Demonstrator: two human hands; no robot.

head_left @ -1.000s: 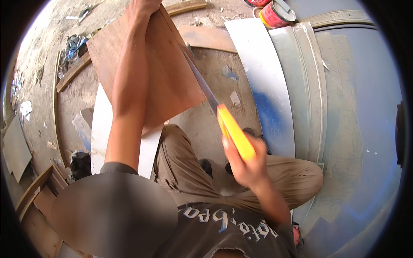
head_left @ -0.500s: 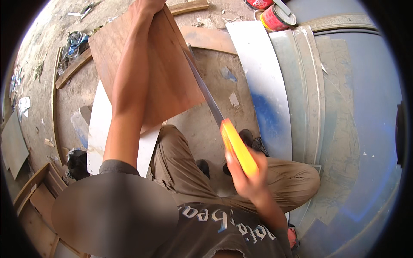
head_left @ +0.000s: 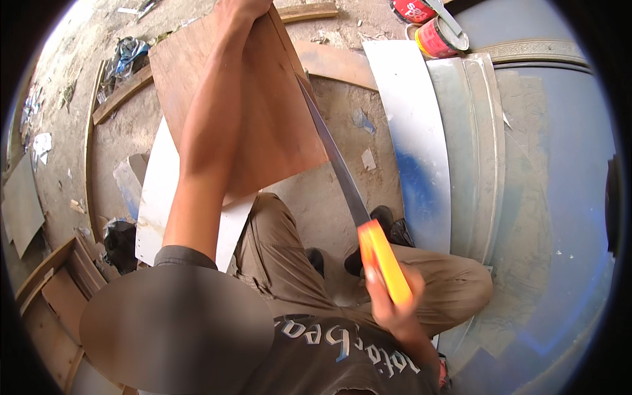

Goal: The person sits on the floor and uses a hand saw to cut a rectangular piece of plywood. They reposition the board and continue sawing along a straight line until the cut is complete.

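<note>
A brown plywood board stands tilted on the dirt ground in front of my bent knees. My left hand grips its far top edge, with my arm stretched across its face. My right hand is shut on the orange handle of a hand saw. The saw's grey blade runs along the board's right edge, up toward its top corner.
A white sheet lies under the board at the left. A long pale metal panel and a blue painted surface lie to the right. Two red paint cans stand at the top. Wood offcuts lie at lower left.
My right hand has drawn the saw back toward me, down and to the right. The left hand still holds the board's top edge.
</note>
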